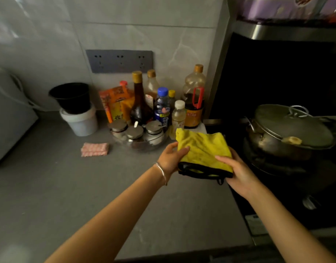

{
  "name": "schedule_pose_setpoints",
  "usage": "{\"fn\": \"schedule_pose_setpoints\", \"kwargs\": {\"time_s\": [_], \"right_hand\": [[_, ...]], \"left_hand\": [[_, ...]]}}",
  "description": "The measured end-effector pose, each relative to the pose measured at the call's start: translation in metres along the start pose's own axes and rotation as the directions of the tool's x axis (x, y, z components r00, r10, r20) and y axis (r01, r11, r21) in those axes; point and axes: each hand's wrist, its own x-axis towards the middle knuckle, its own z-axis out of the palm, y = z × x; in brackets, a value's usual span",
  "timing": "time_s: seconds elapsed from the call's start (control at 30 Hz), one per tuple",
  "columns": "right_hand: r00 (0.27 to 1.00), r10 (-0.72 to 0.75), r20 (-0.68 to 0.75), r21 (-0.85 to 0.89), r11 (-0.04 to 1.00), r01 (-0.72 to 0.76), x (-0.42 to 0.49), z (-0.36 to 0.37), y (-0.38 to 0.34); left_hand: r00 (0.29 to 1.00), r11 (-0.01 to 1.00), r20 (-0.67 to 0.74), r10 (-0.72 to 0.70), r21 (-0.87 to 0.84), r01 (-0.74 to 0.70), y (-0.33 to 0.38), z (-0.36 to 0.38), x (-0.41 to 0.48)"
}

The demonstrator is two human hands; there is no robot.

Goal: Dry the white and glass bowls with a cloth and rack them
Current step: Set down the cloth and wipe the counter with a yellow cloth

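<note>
Right of the frame's centre, both hands hold a folded yellow cloth (203,150) with a black hem, raised a little over the grey worktop (68,186) near its right edge. The left hand (171,156) grasps the cloth's left side, thumb on top and fingers underneath, with a bracelet (162,172) on the wrist. The right hand (239,173) grasps the lower right corner, fingers laid across the top. Behind the cloth, against the tiled wall, stands a cluster of bottles (163,103), with lidded jars (135,131) in a glass dish in front of them. Left of the jars lies a pink striped bundle (95,149), and further left a black pot (71,95) sits in a white tub (80,122). A socket plate (119,60) is on the wall above. At the right, a lidded pan (288,130) sits on the dark hob (277,168).
</note>
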Motion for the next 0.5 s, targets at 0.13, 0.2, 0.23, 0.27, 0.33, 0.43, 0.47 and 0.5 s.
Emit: {"fn": "schedule_pose_setpoints", "kwargs": {"time_s": [0.13, 0.2, 0.23, 0.27, 0.33, 0.43, 0.47, 0.5], "right_hand": [[0.998, 0.022, 0.057, -0.193, 0.981, -0.011, -0.008, 0.035, 0.023], [0.993, 0.066, 0.098, -0.299, 0.954, -0.034, -0.007, 0.065, 0.041], [0.989, 0.085, 0.121, -0.353, 0.935, -0.037, -0.005, 0.082, 0.052], [0.984, 0.101, 0.147, -0.402, 0.915, -0.034, -0.002, 0.101, 0.064], [0.972, 0.111, 0.205, -0.454, 0.891, -0.006, 0.002, 0.141, 0.089], [0.942, 0.14, 0.305, -0.5, 0.866, 0.033, 0.002, 0.197, 0.129], [0.927, 0.162, 0.339, -0.525, 0.85, 0.043, 0.0, 0.214, 0.144], [0.918, 0.158, 0.365, -0.547, 0.834, 0.074, -0.003, 0.229, 0.159]], "left_hand": [[0.985, 0.995, -0.141, 0.1, 0.005, -0.1, -0.01, -0.043, -0.036], [0.973, 0.995, -0.21, 0.099, 0.028, -0.095, -0.009, -0.082, -0.052], [0.965, 0.996, -0.244, 0.093, 0.036, -0.087, -0.005, -0.103, -0.059], [0.955, 0.996, -0.284, 0.089, 0.042, -0.08, -0.001, -0.125, -0.066], [0.928, 0.994, -0.359, 0.102, 0.078, -0.079, 0.007, -0.17, -0.082], [0.891, 0.973, -0.427, 0.153, 0.222, -0.06, 0.017, -0.235, -0.112], [0.885, 0.957, -0.432, 0.173, 0.288, -0.046, 0.02, -0.256, -0.123], [0.881, 0.934, -0.435, 0.184, 0.357, -0.02, 0.022, -0.277, -0.135]]}}
